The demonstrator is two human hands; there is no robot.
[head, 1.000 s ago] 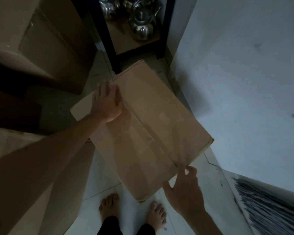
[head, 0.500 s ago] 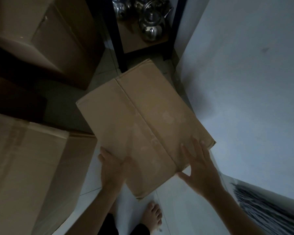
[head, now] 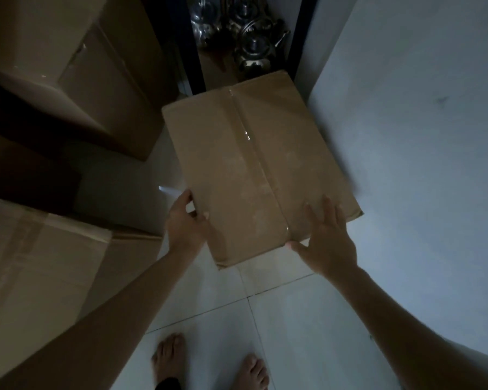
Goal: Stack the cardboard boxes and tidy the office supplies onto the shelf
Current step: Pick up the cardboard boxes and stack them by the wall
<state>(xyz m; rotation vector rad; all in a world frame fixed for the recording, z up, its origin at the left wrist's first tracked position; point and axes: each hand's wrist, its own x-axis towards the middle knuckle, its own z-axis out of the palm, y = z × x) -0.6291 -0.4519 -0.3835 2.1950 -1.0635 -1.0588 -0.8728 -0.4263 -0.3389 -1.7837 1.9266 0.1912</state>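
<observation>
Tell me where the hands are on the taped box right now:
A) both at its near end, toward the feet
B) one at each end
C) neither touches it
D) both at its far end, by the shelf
A: the left hand grips the near left edge of the taped box, and the right hand lies with fingers spread on its near right corner.

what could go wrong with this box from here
The right hand lies flat on the taped box while only the left hand grips its edge, so it might slip toward the bare feet. Its far end sits close to the metal kettles on the dark shelf; a push could knock them.
</observation>
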